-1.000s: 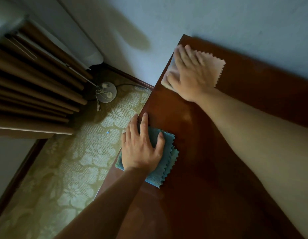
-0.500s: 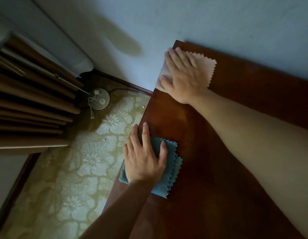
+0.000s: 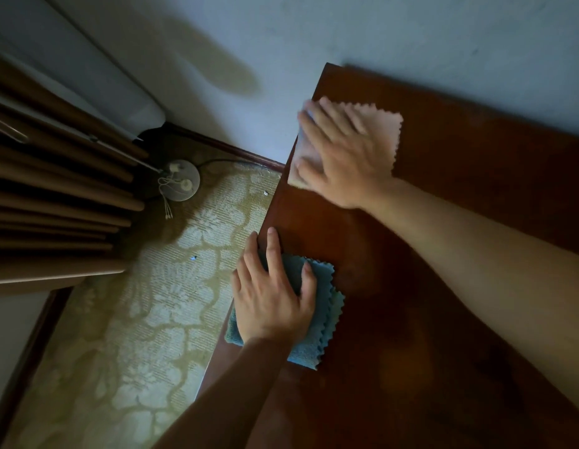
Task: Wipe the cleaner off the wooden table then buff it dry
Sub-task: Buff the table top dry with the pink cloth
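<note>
**Ana:** Head view first: where is the wooden table (image 3: 443, 254)?

**Ben:** It fills the right half, dark red-brown and glossy, its far edge against the pale wall (image 3: 411, 34) and its left edge over the patterned carpet (image 3: 171, 286). Two cloths lie on it. The pink cloth (image 3: 383, 124) sits at the far left corner, one side hanging slightly past the table's edge. The blue cloth (image 3: 320, 319), folded in layers, lies nearer, also at the left edge.

**Ana:** And the hands?

**Ben:** The right hand (image 3: 343, 157) lies flat on the pink cloth, fingers straight and spread, pressing rather than gripping (it is blurred, so I judge it is mid-stroke). The left hand (image 3: 272, 299) also lies flat, palm on the blue cloth, fingers extended, two fingertips reaching past the cloth onto bare wood at the edge.

**Ana:** Which step is this?

**Ben:** I can't tell wiping from buffing; no streaks of cleaner are visible in this dim light.

**Ana:** How to do it well?

**Ben:** Keep the palm centred on the pink cloth so it doesn't slip off the corner, press evenly, and overlap the strokes along the grain. I would keep one cloth dry for the final buff.

**Ana:** Anything around?

**Ben:** Brown curtains (image 3: 55, 189) at the left, with a round lamp base (image 3: 181, 179) and cord on the floor below them.
</note>
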The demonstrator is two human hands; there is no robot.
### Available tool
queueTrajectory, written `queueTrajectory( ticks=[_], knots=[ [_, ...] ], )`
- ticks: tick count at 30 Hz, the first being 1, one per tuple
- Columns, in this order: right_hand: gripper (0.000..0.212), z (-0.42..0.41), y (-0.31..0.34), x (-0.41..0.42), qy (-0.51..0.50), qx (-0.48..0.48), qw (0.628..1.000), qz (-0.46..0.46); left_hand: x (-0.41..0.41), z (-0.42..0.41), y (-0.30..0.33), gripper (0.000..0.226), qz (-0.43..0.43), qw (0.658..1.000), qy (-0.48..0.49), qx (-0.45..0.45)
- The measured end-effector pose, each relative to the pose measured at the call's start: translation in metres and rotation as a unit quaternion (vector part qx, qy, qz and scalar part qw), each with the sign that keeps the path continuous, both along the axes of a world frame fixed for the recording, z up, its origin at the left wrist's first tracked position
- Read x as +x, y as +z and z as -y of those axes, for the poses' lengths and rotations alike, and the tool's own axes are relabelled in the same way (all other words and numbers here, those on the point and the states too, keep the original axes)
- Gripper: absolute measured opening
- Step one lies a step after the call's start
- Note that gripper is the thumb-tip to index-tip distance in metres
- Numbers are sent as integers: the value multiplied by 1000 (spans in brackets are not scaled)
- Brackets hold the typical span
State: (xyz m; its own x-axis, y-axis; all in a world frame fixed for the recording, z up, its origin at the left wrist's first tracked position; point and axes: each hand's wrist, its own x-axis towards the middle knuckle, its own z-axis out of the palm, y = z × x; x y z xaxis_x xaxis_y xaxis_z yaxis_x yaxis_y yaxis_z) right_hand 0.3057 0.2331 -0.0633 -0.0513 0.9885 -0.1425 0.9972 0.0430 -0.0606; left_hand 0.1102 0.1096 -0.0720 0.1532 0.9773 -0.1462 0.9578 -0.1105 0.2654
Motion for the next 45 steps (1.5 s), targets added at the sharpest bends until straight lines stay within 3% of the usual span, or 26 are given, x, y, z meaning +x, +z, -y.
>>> queueTrajectory(
  ticks=[5, 9, 13, 16, 21, 25, 29, 32, 38, 41, 45],
  knots=[
    [77, -36, 0, 31, -59, 6, 998, 10, -1, 1, -3, 74, 3, 1000, 2, 8],
    [78, 6, 4, 4, -101, 9, 995, -11, 1, 1, 0, 75, -3, 1000, 4, -1],
    [75, 76, 5, -9, -29, 15, 999, 0, 1, 0, 4, 77, -2, 1000, 5, -12],
    [77, 69, 2, 13, -3, 13, 1000, -7, 3, 0, 6, 77, -1, 1000, 6, -15],
    [75, 16, 5, 59, -101, 12, 995, 21, 0, 1, 2, 76, 1, 1000, 4, -1],
    [79, 37, 2, 40, -127, 16, 992, -6, 1, 1, 1, 76, 7, 1000, 10, 0],
    [76, 93, -2, 15, -80, 43, 996, -13, 1, 1, 1, 77, 8, 1000, 14, 4],
    [77, 82, 0, 35, -44, 30, 998, -22, 1, 1, 1, 77, 11, 1000, 13, 5],
    [75, 35, 2, 89, -115, 8, 993, 31, 0, 1, -1, 77, 14, 1000, 16, 5],
    [78, 52, 5, 62, -117, -4, 993, 4, 0, 1, 1, 77, 10, 1000, 16, 3],
    [78, 117, 1, 3, -32, 16, 999, -13, 1, 1, 2, 77, 11, 1000, 16, 7]
  ],
)
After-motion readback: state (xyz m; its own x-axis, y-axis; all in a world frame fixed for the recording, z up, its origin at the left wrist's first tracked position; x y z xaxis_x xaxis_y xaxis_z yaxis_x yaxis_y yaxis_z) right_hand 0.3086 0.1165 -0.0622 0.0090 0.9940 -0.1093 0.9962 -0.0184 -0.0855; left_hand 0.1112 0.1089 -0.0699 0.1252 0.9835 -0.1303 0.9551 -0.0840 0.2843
